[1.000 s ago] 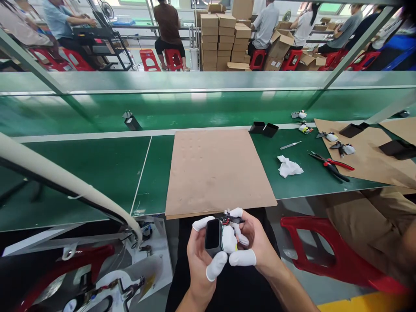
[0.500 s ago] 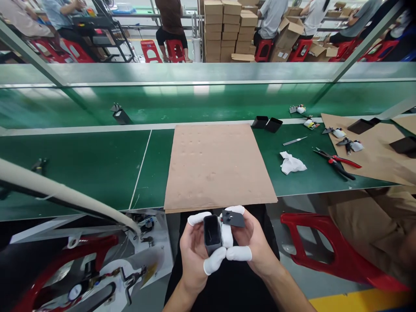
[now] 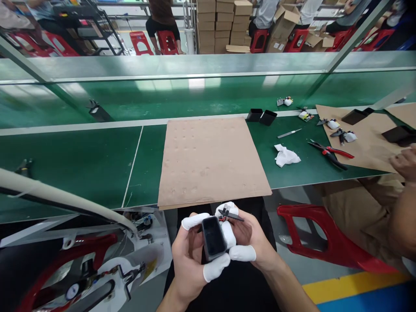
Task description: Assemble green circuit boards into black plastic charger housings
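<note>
Above my lap, just off the table's front edge, my left hand (image 3: 188,253) grips a black rectangular housing (image 3: 214,239) by its sides, its open end facing me. White finger cots cover its thumb and a fingertip. Close beside it, my right hand (image 3: 248,242), also in white finger cots, is closed around a plug insert (image 3: 228,234). This insert has a white block-shaped body and a dark plug plate with pins, tilted at the top. The insert sits against the housing's right side, outside its opening. Part of the insert is hidden by my fingers.
A cardboard sheet (image 3: 214,160) lies before me on the green table. To its right are two black housings (image 3: 254,115), a thin blade-like tool (image 3: 289,133), crumpled white tissue (image 3: 286,156) and red-black pliers (image 3: 331,154). A co-worker's hand (image 3: 406,164) is at far right; a pale hose (image 3: 65,199) crosses lower left.
The dark plug plate has tilted and now shows edge-on, while the housing has turned slightly. The plugged unit on the green belt has moved left. A co-worker's hand has come into view at right.
</note>
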